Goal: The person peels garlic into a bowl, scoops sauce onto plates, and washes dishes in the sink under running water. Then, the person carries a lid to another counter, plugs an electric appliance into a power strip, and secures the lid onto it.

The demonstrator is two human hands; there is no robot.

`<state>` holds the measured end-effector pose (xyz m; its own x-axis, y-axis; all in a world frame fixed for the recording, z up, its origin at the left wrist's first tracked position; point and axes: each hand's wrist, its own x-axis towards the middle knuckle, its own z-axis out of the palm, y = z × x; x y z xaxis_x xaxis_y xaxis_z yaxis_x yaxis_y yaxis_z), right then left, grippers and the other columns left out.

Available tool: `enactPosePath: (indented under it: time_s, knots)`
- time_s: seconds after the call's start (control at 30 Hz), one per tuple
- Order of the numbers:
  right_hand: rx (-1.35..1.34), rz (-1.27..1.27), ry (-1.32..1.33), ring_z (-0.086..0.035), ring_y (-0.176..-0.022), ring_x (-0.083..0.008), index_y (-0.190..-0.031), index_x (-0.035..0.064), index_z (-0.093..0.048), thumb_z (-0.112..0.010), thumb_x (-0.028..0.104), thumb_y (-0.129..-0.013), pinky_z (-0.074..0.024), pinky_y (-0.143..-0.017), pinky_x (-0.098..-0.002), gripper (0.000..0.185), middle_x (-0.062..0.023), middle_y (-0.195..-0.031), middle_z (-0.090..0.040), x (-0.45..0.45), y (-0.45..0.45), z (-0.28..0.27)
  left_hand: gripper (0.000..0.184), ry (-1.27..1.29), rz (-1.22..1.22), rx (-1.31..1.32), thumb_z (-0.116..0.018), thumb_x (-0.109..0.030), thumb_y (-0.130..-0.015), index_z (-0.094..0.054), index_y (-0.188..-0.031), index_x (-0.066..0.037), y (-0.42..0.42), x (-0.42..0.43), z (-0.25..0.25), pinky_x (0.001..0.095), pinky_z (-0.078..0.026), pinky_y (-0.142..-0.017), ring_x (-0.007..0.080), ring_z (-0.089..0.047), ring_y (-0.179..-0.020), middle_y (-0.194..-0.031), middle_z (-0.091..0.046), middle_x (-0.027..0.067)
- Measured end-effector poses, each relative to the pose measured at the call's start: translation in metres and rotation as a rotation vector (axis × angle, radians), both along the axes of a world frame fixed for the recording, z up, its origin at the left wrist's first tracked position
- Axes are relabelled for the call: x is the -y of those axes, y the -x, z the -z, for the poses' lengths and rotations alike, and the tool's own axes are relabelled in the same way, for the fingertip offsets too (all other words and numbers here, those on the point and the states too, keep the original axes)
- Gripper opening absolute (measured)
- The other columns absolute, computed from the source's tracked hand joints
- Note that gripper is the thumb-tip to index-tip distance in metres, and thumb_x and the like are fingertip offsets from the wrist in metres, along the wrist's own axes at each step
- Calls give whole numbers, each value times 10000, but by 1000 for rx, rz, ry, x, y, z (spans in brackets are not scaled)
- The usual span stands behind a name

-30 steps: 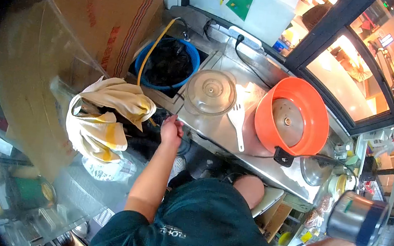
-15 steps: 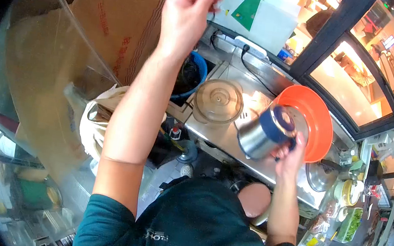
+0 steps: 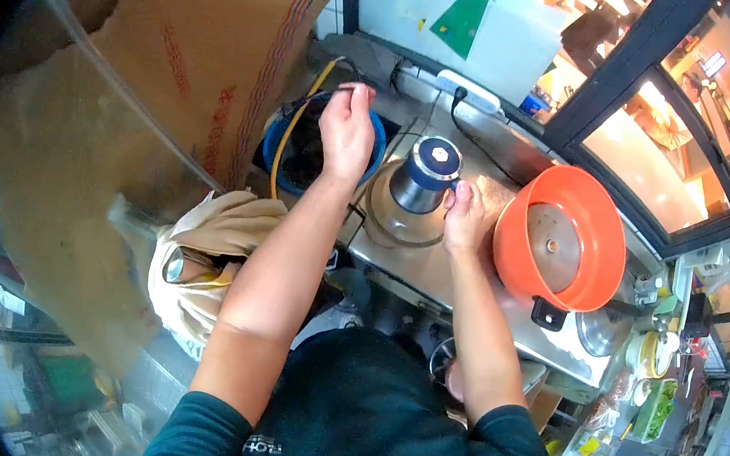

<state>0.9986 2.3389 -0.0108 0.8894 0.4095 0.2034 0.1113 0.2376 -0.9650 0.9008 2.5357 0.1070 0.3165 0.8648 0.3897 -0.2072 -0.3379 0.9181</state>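
Observation:
My right hand [image 3: 465,218] is closed around the handle of a steel insulated jug [image 3: 418,189] with a navy lid. The jug is above or on a round clear lid [image 3: 420,233] on the steel counter; I cannot tell whether they touch. Over a blue bucket [image 3: 376,158] at the counter's left end, my left hand [image 3: 347,133] is pinched on what looks like a thin black cord [image 3: 339,90]. Dark contents show inside the bucket. A yellow hose [image 3: 289,140] arches over its rim, left of that hand.
An orange basin [image 3: 600,231] stands on the steel counter [image 3: 481,291] to the right. A white power strip [image 3: 468,90] runs along the back. Large cardboard [image 3: 176,55] leans at the left, near a cloth-lined bag [image 3: 196,247]. Dark-framed windows [image 3: 600,65] edge the back.
The jug has moved left from in front of the orange basin to the clear lid, now upright. My left hand has come down from high up to above the blue bucket.

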Motion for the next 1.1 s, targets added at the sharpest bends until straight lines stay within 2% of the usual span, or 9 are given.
enactPosePath:
  time_s: [0.17, 0.4, 0.43, 0.47, 0.53, 0.57, 0.73, 0.87, 1.1]
  knots:
    - [212, -14, 272, -548, -684, -113, -933, 27, -608, -581, 328, -1023, -456, -631, -285, 316, -27, -746, -581, 22, -4, 12, 311, 142, 3, -83, -557, -216, -1035, -690, -1014, 64, 11, 6, 85, 327, -517, -868, 196, -676, -906, -953, -728, 141]
    - [540, 81, 429, -641, -725, -236, -1001, 4, -648, -658, 372, -976, -514, -710, -357, 370, -140, -806, -675, 29, -23, 3, 293, 199, 40, -184, -564, -220, -1031, -695, -1020, 42, 25, 29, 105, 336, -511, -844, 215, -672, -880, -940, -719, 158]
    - [684, 108, 419, -642, -713, -281, -998, 9, -648, -675, 355, -963, -515, -691, -372, 349, -177, -812, -673, 23, -23, 10, 278, 75, 27, -229, -559, -216, -1033, -699, -1015, 24, 26, 35, 115, 362, -511, -823, 285, -679, -864, -934, -707, 185]
    - [575, 3, 458, -640, -711, -305, -999, 8, -640, -685, 347, -959, -511, -688, -387, 344, -183, -798, -656, 31, -17, 16, 271, -6, 24, -342, -561, -215, -1033, -699, -1008, 17, 26, 37, 130, 399, -518, -820, 371, -670, -881, -956, -699, 220]
    - [542, 22, 432, -647, -718, -311, -997, 8, -629, -681, 324, -966, -506, -686, -395, 323, -191, -791, -647, 33, -3, 7, 274, -91, -2, -472, -569, -217, -1029, -698, -1010, 25, 21, 45, 150, 443, -523, -819, 423, -652, -918, -990, -696, 242]
    - [560, 27, 430, -646, -716, -312, -998, 8, -628, -678, 312, -970, -506, -685, -395, 310, -191, -789, -645, 32, -1, 1, 256, -111, 9, -475, -585, -221, -1027, -700, -1041, 7, 19, 47, 160, 415, -527, -782, 379, -669, -879, -974, -691, 230]
    - [493, 46, 439, -637, -709, -313, -1001, 7, -623, -666, 258, -983, -506, -676, -394, 255, -192, -790, -638, 26, 14, -14, 230, -230, -56, -536, -581, -196, -1020, -710, -1062, -9, 6, 62, 179, 440, -519, -849, 399, -655, -967, -1037, -690, 227]
    - [397, -162, 440, -654, -747, -298, -1038, -1, -624, -649, 293, -987, -516, -706, -384, 299, -189, -821, -646, 45, -15, 14, 232, -188, -80, -485, -586, -202, -1020, -708, -1081, -14, 0, 66, 185, 444, -517, -867, 402, -653, -980, -1059, -685, 231]
    - [418, -429, 346, -605, -736, -171, -1016, 20, -616, -590, 364, -1019, -502, -713, -312, 345, -88, -784, -624, 38, -90, 1, 227, -171, -85, -521, -553, -156, -1027, -674, -1045, 35, 0, 81, 176, 466, -484, -911, 419, -615, -1006, -1054, -671, 241]
